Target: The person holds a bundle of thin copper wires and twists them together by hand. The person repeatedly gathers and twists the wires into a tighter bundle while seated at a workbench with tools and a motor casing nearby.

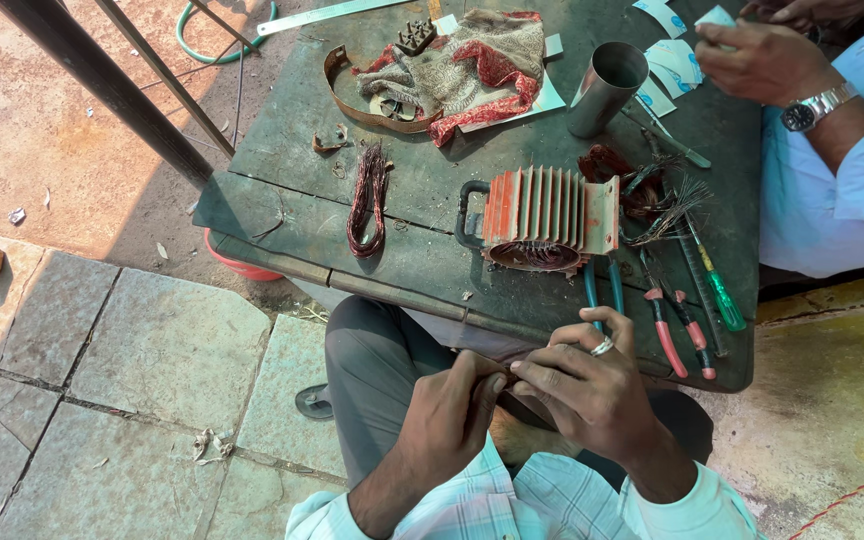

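Both hands, left hand (pixel 449 420) and right hand (pixel 584 385), are pinching a thin strip (pixel 522 357) in closed grips over the counter (pixel 432 190) edge, risking slipping or tearing if overpulled

Thin pale strip (pixel 508 362) pinched between both hands' fingertips, lying roughly level, at near table edge, just below red finned motor stator.

Just one cam here, head-mounted, looking pretty much straight down past the wearer's knees at the near edge of the desk (pixel 282 150), w/ both hands low in the frame and close to the lens. Desk fills the top half, stone floor (pixel 132 360) on the left, another person's arm (pixel 832 110) pokes in top right. No 2nd view, so no overlap to speak of.
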